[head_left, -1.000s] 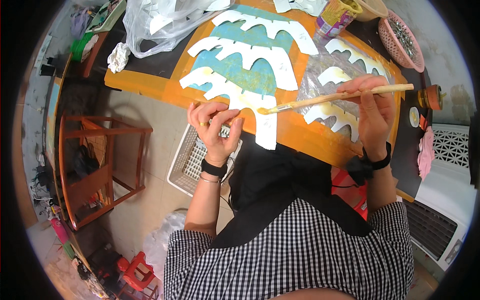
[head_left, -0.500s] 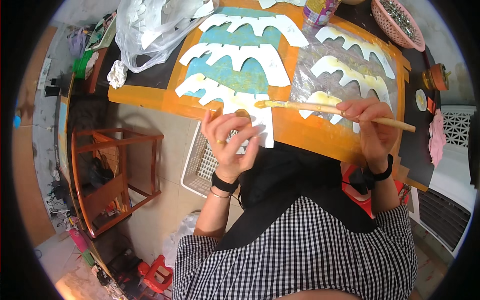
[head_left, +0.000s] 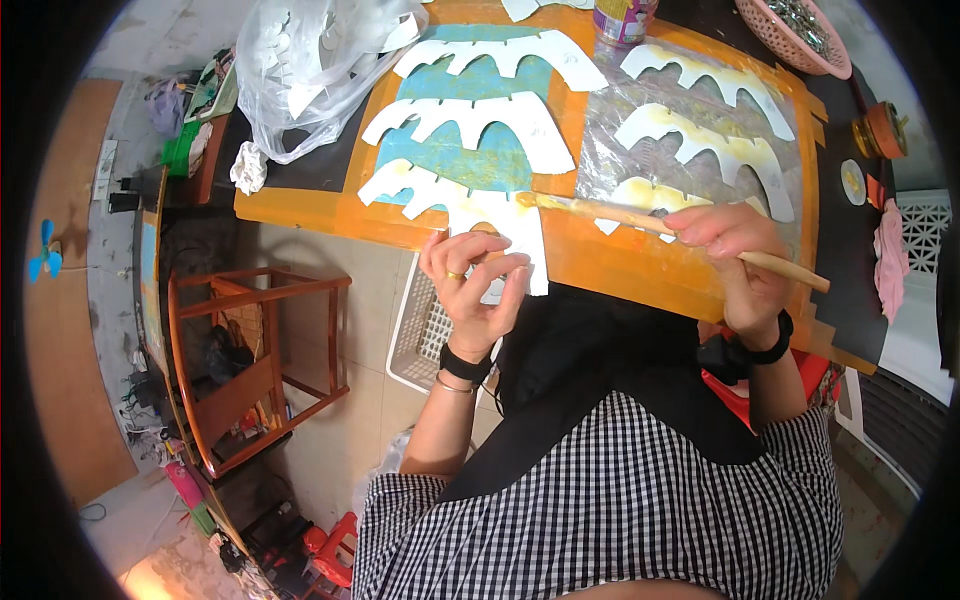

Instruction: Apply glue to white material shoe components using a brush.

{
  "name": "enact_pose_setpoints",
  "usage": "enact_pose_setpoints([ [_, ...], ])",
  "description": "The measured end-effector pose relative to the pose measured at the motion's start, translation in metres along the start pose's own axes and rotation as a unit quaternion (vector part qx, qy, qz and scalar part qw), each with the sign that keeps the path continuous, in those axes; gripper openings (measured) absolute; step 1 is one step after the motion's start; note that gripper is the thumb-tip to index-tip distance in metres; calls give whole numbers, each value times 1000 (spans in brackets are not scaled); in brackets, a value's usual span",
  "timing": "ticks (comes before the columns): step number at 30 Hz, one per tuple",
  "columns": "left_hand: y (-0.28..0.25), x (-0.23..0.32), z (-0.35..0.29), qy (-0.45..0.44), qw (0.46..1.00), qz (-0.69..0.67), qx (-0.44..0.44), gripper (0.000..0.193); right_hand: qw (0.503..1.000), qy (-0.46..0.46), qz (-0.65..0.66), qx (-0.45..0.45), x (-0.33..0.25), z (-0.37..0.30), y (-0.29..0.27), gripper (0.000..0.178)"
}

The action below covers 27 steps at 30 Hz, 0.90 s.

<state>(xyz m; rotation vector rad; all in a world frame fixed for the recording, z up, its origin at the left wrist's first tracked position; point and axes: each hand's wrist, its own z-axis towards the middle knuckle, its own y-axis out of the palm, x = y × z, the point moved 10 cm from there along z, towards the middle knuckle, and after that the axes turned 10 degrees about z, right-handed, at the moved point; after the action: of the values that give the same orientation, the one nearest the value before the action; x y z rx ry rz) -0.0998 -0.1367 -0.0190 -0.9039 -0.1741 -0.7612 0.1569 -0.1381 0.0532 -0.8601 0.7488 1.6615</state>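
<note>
My right hand (head_left: pixel 742 262) grips a long wooden-handled brush (head_left: pixel 640 218). Its yellow-coated bristles touch the nearest white scalloped cut-out (head_left: pixel 462 204), close to a small slit at its right end. Yellow smears show on that piece's upper edge. My left hand (head_left: pixel 478 285), wearing a ring, is over the same piece's lower edge, its fingers loosely curled and apart; it covers part of the piece. Beyond lie two more white cut-outs, a middle one (head_left: pixel 470 112) and a far one (head_left: pixel 500 54), on a blue-green patch.
Yellow-smeared cut-outs (head_left: pixel 705 140) lie on a plastic-covered area to the right. At the back are a clear bag (head_left: pixel 325 75) of white pieces, a purple can (head_left: pixel 622 20) and a pink basket (head_left: pixel 797 38) of metal bits. A white crate (head_left: pixel 405 335) and wooden chair (head_left: pixel 255 365) stand below left.
The brush tip has shifted slightly right and up along the nearest cut-out. My left hand has moved a little right, its fingers more curled. The whole view has shifted slightly.
</note>
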Motion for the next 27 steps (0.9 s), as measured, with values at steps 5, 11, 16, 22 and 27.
enact_pose_setpoints([
  [5, 0, -2, 0, 3, 1000, 9, 11, 11, 999, 13, 29, -5, -6, -2, 1, 14],
  [11, 1, -2, 1, -2, 1000, 3, 6, 11, 1000, -11, -1, -12, -4, 5, 9, 14],
  [16, -1, -1, 1, 5, 1000, -7, 12, 11, 999, -29, -16, -15, -4, 8, 12, 15],
  [22, 0, -1, 0, 9, 1000, -8, 18, 10, 1000, -12, 4, -10, -12, 7, 8, 13],
  [27, 1, -6, -2, -5, 1000, -11, 23, 15, 999, -24, 0, -36, -4, 16, 28, 12],
])
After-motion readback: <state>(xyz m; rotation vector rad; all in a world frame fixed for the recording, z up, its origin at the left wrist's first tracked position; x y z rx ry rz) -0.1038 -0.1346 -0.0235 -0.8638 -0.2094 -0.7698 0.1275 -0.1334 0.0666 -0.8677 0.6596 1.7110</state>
